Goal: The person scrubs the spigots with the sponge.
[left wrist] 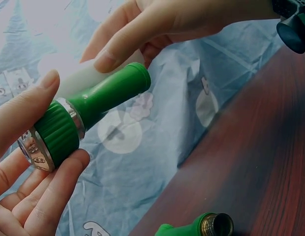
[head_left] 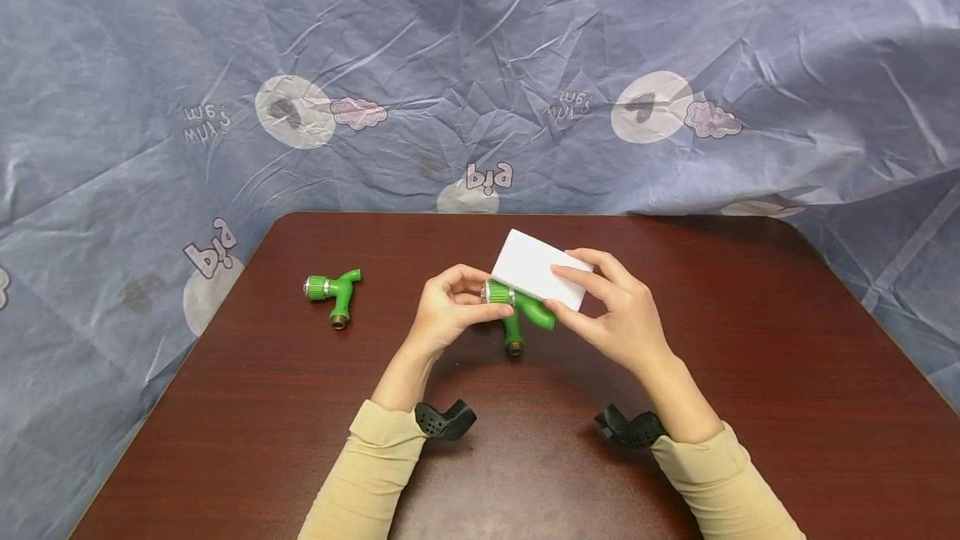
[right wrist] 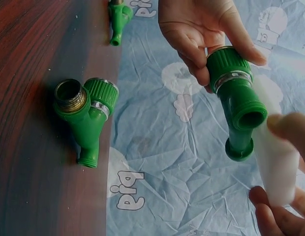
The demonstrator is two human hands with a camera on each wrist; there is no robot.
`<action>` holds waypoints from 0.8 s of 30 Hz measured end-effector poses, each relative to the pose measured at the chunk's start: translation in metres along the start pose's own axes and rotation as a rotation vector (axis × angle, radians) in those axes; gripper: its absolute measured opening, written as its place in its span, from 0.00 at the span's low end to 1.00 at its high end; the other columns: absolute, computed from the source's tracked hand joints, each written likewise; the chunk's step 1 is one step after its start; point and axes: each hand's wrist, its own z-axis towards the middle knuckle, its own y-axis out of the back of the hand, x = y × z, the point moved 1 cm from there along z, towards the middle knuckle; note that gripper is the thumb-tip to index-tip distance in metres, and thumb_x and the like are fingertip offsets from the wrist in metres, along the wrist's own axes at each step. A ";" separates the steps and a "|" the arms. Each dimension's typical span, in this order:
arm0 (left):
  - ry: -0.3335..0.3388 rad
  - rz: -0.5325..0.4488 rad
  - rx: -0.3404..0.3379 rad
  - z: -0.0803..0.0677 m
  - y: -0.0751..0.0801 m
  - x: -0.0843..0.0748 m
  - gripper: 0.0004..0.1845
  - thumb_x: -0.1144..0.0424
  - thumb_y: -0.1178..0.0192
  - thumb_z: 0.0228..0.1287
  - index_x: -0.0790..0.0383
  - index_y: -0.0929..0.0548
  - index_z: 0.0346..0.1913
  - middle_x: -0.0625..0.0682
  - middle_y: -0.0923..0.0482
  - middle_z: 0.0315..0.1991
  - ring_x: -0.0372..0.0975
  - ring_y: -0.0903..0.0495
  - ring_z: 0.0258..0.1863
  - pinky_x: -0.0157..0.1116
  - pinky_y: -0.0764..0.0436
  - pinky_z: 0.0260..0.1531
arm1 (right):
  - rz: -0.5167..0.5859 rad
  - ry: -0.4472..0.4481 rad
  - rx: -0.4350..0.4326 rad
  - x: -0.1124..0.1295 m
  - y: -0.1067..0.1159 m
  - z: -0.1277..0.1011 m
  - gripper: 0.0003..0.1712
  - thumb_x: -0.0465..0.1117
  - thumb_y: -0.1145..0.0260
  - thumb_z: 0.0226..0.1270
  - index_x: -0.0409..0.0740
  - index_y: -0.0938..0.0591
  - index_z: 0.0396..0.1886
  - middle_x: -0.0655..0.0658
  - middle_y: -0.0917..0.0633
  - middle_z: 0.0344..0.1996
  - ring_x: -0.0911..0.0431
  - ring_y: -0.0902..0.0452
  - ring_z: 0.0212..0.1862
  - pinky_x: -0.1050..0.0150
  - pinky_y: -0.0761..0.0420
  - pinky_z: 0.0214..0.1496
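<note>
Green tap (head_left: pixel 538 313), pinched by its ribbed knob (left wrist: pixel 59 130) in my left hand (head_left: pixel 446 308); my right hand (head_left: pixel 624 317) clasps a white block (head_left: pixel 528 265) close beside it. Beneath my grip, a second tap (right wrist: pixel 87 129) lies on the brown table (head_left: pixel 240 432), a third tap (head_left: pixel 342 294) farther left.

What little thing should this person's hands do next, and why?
I'd probably slide the white block gently along the spout of the held green tap. The left hand grips the tap at its ribbed knob, leaving the spout free, and the right hand holds the block right beside it, so a short stroke seems easiest.
</note>
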 end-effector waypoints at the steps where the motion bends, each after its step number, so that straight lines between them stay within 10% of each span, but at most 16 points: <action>1: 0.000 -0.006 -0.002 0.000 0.000 0.000 0.21 0.81 0.29 0.38 0.75 0.22 0.41 0.49 0.19 0.30 0.37 0.18 0.24 0.31 0.19 0.27 | -0.007 -0.012 -0.023 -0.001 0.001 0.000 0.22 0.39 0.24 0.43 0.44 0.14 0.43 0.43 0.19 0.47 0.50 0.22 0.43 0.66 0.26 0.40; 6: -0.003 -0.034 -0.010 0.000 0.001 -0.002 0.21 0.81 0.29 0.38 0.74 0.22 0.40 0.49 0.18 0.28 0.37 0.19 0.24 0.30 0.20 0.26 | 0.044 -0.057 -0.132 -0.002 0.004 0.001 0.23 0.36 0.24 0.42 0.42 0.14 0.43 0.42 0.19 0.46 0.50 0.22 0.45 0.75 0.28 0.46; 12: 0.012 -0.030 -0.025 0.000 0.001 -0.003 0.19 0.80 0.28 0.37 0.70 0.20 0.38 0.49 0.18 0.29 0.38 0.18 0.23 0.30 0.20 0.25 | 0.161 0.035 -0.037 0.004 -0.001 0.001 0.19 0.44 0.27 0.51 0.41 0.14 0.43 0.40 0.19 0.46 0.48 0.23 0.45 0.74 0.28 0.48; 24: 0.006 -0.059 -0.020 0.000 0.002 -0.002 0.20 0.81 0.30 0.39 0.73 0.21 0.40 0.50 0.18 0.29 0.38 0.18 0.22 0.30 0.20 0.25 | 0.050 0.008 -0.080 0.003 -0.003 0.000 0.22 0.38 0.26 0.44 0.43 0.14 0.43 0.42 0.19 0.47 0.50 0.22 0.44 0.70 0.27 0.45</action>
